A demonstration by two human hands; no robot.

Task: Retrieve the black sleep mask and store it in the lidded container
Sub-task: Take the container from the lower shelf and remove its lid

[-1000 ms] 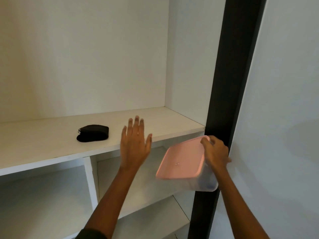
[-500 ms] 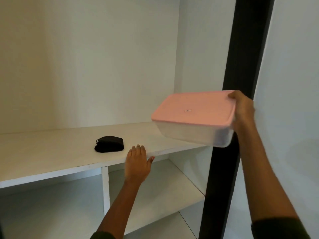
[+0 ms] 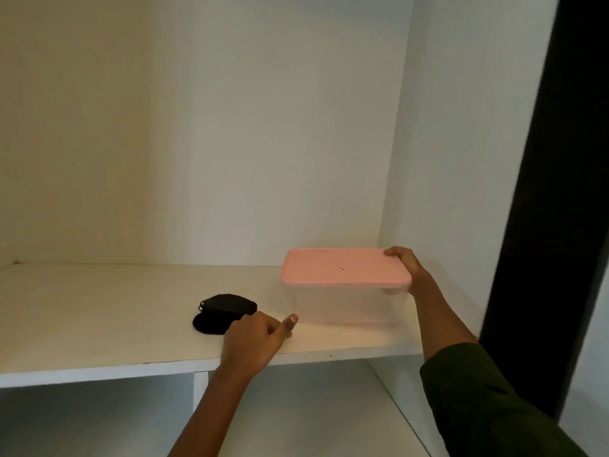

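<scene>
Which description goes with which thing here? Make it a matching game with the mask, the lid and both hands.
Things: 1 black sleep mask; 2 pink lid; 3 left hand; 4 right hand.
Descriptions: A grips the right end of the container; B lies on the shelf, left of the container; C closes the container; D rests beside the mask.
Pairs: 1-B; 2-C; 3-D; 4-A.
</scene>
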